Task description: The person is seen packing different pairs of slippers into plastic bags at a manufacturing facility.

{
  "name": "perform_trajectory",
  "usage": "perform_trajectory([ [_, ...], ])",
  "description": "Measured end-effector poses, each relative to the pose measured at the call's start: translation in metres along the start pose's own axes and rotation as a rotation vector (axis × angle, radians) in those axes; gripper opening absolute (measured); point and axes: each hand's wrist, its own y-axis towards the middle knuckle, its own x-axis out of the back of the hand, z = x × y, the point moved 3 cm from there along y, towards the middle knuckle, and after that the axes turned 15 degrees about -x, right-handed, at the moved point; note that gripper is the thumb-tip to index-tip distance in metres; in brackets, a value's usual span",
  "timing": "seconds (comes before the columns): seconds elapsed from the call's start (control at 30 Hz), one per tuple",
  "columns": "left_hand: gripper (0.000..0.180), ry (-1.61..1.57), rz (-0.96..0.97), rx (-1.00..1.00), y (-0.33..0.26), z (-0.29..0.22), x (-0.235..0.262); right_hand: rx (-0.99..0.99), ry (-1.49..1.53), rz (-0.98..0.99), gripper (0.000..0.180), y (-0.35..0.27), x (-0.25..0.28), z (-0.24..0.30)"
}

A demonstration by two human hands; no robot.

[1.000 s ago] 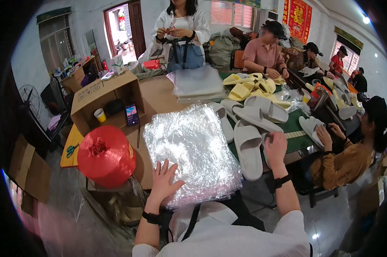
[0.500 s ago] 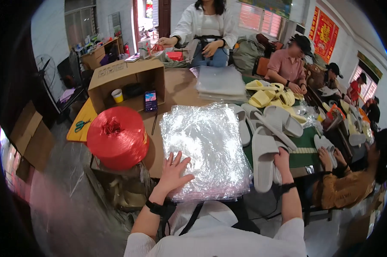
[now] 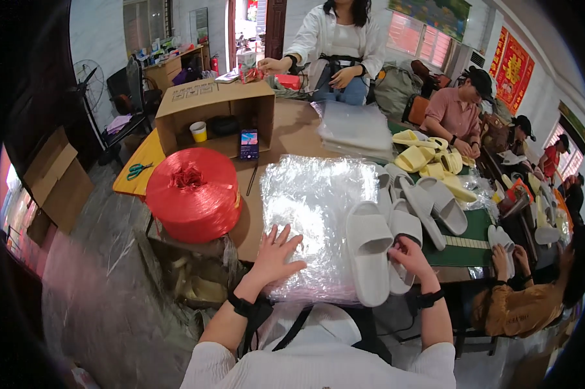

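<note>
My left hand lies flat with spread fingers on the near left part of a stack of shiny clear plastic bags. My right hand is closed on a pair of light grey slide slippers. The nearer slipper overlaps the right edge of the stack, and the other sits just behind it, partly covered by my fingers. More grey slippers lie beyond my right hand on the green table surface.
A big red roll of plastic twine stands at left. Behind it, a cardboard box on its side holds a yellow-white cup; a phone leans there. Yellow slippers and flat clear bags lie farther back. Co-workers sit at right.
My right hand has moved left with the pair of slippers, bringing one over the bag stack's right edge. My left hand stays on the stack. The whole view has shifted slightly.
</note>
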Motion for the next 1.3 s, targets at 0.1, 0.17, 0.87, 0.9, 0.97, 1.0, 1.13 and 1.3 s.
perform_trajectory([
  [0.1, 0.082, 0.015, -0.019, -0.002, -0.003, 0.001, 0.000, -0.209, -0.089, -0.186, 0.035, 0.001, -0.007, 0.015],
  [0.17, 0.080, 0.010, -0.047, -0.037, 0.001, 0.002, -0.002, -0.115, -0.235, -0.265, 0.041, 0.013, -0.005, 0.001],
  [0.87, 0.065, 0.218, -0.037, -0.135, 0.015, -0.036, 0.036, 0.155, 0.090, -0.738, 0.041, -0.127, 0.018, 0.006],
  [0.9, 0.064, 0.083, -0.092, -0.224, 0.015, -0.042, 0.035, 0.126, 0.118, -0.724, 0.037, -0.136, 0.016, 0.004],
  [0.97, 0.065, -0.033, -0.117, -0.360, 0.015, -0.065, 0.031, 0.086, 0.146, -0.729, 0.034, -0.149, 0.014, -0.006],
  [1.0, 0.066, -0.009, -0.061, -0.384, 0.014, -0.075, 0.021, 0.104, 0.252, -0.720, 0.028, -0.153, 0.010, -0.014],
  [1.13, 0.066, 0.092, -0.032, -0.380, 0.001, -0.087, -0.004, 0.069, 0.337, -0.666, 0.033, -0.171, 0.006, -0.031],
  [1.3, 0.057, 0.079, -0.068, -0.362, 0.017, -0.070, -0.024, -0.001, 0.284, -0.643, 0.036, -0.187, -0.004, -0.037],
])
